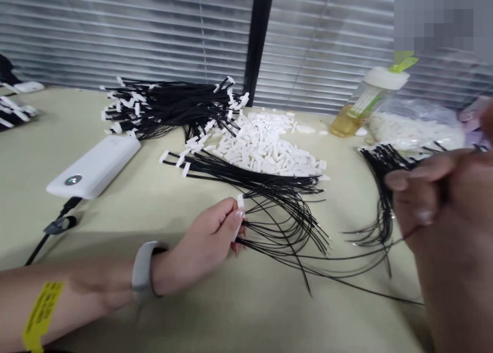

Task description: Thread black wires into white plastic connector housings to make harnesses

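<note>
My left hand (215,229) is closed around a white plastic connector (241,203), pinched between thumb and fingers above the table. From that connector, thin black wires (277,245) fan out to the right with loose ends. My right hand (439,193), blurred and raised at the right, has its fingers curled together; what they hold is hidden. One black wire rises from the left hand's side and disappears behind it. Just beyond my left hand lies a bundle of black wires (246,170) with white connectors at its left end. Another black wire bundle (381,188) lies beside my right hand.
A heap of small white connectors (265,145) lies mid-table, beside a large stack of black wires (169,104). A white power bank (96,165) with a cable lies left. Behind stand a tilted bottle (362,104) and a clear bag of white pieces (416,127), near the window blinds.
</note>
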Available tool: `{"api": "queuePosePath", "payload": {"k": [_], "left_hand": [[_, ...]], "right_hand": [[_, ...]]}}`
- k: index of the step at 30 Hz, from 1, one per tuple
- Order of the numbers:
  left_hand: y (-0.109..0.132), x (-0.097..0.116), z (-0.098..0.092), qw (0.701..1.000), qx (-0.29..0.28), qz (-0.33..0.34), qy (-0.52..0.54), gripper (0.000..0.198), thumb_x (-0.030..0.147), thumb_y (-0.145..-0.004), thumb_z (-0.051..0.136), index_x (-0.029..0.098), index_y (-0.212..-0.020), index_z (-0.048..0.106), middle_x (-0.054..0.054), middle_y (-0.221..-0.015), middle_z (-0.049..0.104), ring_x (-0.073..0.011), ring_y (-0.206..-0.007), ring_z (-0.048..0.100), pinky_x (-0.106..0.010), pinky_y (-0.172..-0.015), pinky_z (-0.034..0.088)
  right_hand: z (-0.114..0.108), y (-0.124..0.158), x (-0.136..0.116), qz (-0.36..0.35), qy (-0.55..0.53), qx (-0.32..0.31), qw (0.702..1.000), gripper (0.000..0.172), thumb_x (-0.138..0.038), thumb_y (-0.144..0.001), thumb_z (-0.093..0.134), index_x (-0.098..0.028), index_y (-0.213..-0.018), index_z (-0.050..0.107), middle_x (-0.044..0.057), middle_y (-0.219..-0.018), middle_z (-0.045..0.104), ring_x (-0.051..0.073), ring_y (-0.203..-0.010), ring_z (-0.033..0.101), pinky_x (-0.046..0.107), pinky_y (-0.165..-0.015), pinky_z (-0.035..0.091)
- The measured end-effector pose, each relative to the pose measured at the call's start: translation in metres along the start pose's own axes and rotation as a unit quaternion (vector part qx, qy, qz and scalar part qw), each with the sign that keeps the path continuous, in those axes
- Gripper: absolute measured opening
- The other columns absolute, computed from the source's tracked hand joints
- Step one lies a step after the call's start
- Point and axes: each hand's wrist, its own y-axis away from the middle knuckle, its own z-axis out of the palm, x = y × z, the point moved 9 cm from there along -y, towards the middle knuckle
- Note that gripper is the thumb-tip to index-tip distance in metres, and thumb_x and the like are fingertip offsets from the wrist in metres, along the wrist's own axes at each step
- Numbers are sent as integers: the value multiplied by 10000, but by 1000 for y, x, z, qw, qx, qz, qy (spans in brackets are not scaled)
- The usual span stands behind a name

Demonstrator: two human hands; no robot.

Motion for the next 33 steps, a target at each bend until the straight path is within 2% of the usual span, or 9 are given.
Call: {"api": "queuePosePath", "payload": {"k": [2,3,5,6,7,11,15,21,33], "left_hand": [[-1,1,0,1000,1,-1,0,272,394,-875,333,195,-704,404,37,-673,459,-81,-540,476,-215,-503,429],[-1,1,0,1000,1,1,0,275,398,-875,329,194,-706,405,36,-679,462,-80,-539,476,-216,-504,426],[-1,2,0,1000,2,6,-4,279,398,-876,327,192,-706,408,37,-673,464,-78,-531,470,-214,-504,418],[-1,3,0,1000,2,9,-9,279,395,-877,328,191,-705,411,37,-663,466,-77,-523,466,-213,-503,414],[-1,3,0,1000,2,12,-12,278,392,-877,328,191,-705,415,37,-657,466,-78,-520,466,-215,-501,412],[1,5,-1,999,6,26,-25,282,389,-875,327,196,-689,414,38,-639,454,-92,-531,472,-220,-499,418],[4,12,1,997,-6,54,-55,271,358,-878,326,197,-676,406,43,-620,443,-92,-526,465,-218,-501,402],[6,15,5,992,-25,74,-99,276,347,-887,303,201,-675,403,38,-602,463,-103,-539,463,-231,-523,377],[6,13,8,987,-40,79,-135,259,326,-885,314,200,-691,431,37,-577,493,-109,-529,465,-236,-514,365]], "right_hand": [[20,9,2,41,-34,-77,996,456,-180,-826,483,-326,-1243,369,-10,-711,539,89,-519,517,199,-388,347],[35,16,1,46,-26,-140,989,414,-168,-803,520,-319,-1177,429,-23,-679,547,90,-530,523,199,-412,371],[64,33,-4,18,30,-260,965,165,-175,-797,530,-256,-939,554,-25,-659,562,80,-565,521,210,-511,410],[74,40,-7,-7,57,-293,954,60,-182,-801,523,-217,-812,570,-20,-655,560,74,-581,511,209,-542,402],[82,46,-10,-31,75,-317,945,85,-182,-802,518,-192,-731,564,-16,-649,551,71,-595,498,206,-552,384],[105,63,-12,-55,70,-377,922,147,-169,-823,468,-164,-701,551,-19,-620,517,65,-597,460,197,-552,339],[117,72,-12,-48,71,-418,905,171,-158,-830,444,-157,-687,538,-22,-630,513,65,-606,448,192,-566,322],[121,77,-13,-49,78,-442,892,178,-170,-841,430,-162,-714,555,-21,-648,525,70,-618,454,200,-579,319],[129,85,-12,-61,92,-452,885,212,-178,-854,397,-162,-687,526,-21,-641,508,73,-606,445,202,-573,316]]}}
